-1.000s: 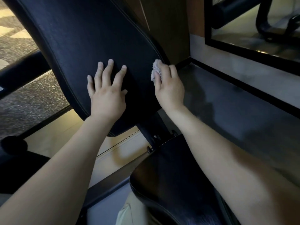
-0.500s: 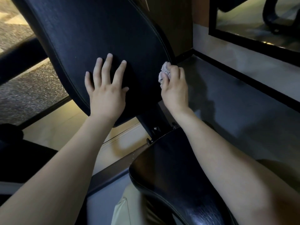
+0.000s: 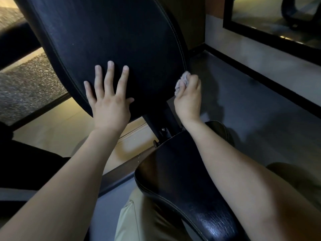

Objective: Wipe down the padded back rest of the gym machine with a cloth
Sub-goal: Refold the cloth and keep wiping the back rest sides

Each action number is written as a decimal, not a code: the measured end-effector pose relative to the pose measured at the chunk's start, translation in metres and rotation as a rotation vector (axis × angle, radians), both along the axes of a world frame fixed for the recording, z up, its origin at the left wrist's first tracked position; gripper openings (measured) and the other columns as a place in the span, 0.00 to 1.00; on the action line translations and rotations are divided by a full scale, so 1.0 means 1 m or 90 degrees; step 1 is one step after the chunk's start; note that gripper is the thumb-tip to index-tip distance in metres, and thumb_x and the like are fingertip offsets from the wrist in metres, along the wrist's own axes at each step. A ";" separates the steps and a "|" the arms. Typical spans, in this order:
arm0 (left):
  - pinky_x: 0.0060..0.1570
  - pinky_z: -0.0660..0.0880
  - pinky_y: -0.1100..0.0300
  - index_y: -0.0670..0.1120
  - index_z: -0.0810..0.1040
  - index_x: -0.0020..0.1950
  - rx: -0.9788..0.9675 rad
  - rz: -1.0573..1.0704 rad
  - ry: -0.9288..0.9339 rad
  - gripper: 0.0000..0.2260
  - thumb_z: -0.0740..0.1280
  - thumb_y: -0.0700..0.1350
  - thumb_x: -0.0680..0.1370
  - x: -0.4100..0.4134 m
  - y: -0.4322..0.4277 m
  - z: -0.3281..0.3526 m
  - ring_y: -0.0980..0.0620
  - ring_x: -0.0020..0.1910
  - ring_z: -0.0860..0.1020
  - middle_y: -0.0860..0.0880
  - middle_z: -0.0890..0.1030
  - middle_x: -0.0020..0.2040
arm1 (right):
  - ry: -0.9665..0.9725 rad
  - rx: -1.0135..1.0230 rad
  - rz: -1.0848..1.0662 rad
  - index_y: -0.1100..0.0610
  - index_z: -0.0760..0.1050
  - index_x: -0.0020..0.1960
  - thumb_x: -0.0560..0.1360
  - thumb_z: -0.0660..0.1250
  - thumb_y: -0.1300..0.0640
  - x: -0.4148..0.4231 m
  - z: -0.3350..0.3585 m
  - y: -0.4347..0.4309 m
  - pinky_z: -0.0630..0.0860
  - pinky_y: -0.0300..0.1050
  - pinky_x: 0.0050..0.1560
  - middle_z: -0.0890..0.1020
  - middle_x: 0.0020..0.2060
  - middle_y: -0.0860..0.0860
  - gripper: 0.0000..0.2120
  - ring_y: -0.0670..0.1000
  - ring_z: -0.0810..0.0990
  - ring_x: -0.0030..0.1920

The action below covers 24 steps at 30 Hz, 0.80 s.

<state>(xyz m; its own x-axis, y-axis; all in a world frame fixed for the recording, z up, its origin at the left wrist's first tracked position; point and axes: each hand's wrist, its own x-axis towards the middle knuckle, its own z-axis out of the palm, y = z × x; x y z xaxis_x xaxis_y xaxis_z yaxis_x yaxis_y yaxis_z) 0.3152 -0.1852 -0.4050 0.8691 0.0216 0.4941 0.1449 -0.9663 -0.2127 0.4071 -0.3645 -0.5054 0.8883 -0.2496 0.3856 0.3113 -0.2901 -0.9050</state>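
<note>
Edge-wiping step: left hand lies flat and unclenched on the back rest, steadying it, while right hand clenches the cloth against the pad's lower right edge; next, probably a stroke inward toward the left hand.

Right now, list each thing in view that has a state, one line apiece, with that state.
Back rest: tilted, dark, left palm pressed flat on its lower part.
Left hand: open, fingers spread, holding nothing.
Right hand: closed around the cloth at the back rest's lower right edge.
Cloth: bunched up, mostly hidden in the right grip.
Seat pad: bare, glossy.
</note>
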 end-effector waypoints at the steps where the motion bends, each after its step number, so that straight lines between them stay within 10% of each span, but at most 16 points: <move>1: 0.76 0.42 0.32 0.56 0.48 0.83 -0.001 -0.001 0.001 0.39 0.69 0.50 0.80 -0.001 0.000 0.000 0.41 0.82 0.41 0.47 0.46 0.84 | 0.034 0.037 0.017 0.56 0.66 0.55 0.84 0.58 0.58 -0.004 -0.006 0.001 0.79 0.44 0.40 0.74 0.54 0.55 0.02 0.49 0.78 0.42; 15: 0.76 0.42 0.33 0.57 0.48 0.83 0.002 -0.009 -0.004 0.39 0.69 0.50 0.80 -0.001 0.003 0.000 0.41 0.82 0.42 0.47 0.46 0.84 | 0.193 0.172 0.101 0.59 0.64 0.53 0.81 0.60 0.68 -0.039 0.015 0.030 0.68 0.22 0.34 0.72 0.43 0.46 0.06 0.27 0.75 0.37; 24: 0.76 0.41 0.33 0.55 0.48 0.83 0.001 -0.014 -0.015 0.38 0.68 0.49 0.80 0.000 0.002 -0.001 0.40 0.82 0.42 0.46 0.47 0.84 | 0.195 0.281 0.004 0.57 0.64 0.48 0.79 0.58 0.67 -0.043 0.018 0.052 0.81 0.47 0.41 0.76 0.40 0.48 0.06 0.41 0.78 0.36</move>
<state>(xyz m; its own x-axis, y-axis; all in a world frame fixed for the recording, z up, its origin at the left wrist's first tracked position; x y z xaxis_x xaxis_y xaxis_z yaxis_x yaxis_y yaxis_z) 0.3150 -0.1830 -0.4065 0.8576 0.0020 0.5143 0.1287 -0.9690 -0.2107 0.3644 -0.3127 -0.4869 0.9456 -0.3239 -0.0315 0.0146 0.1389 -0.9902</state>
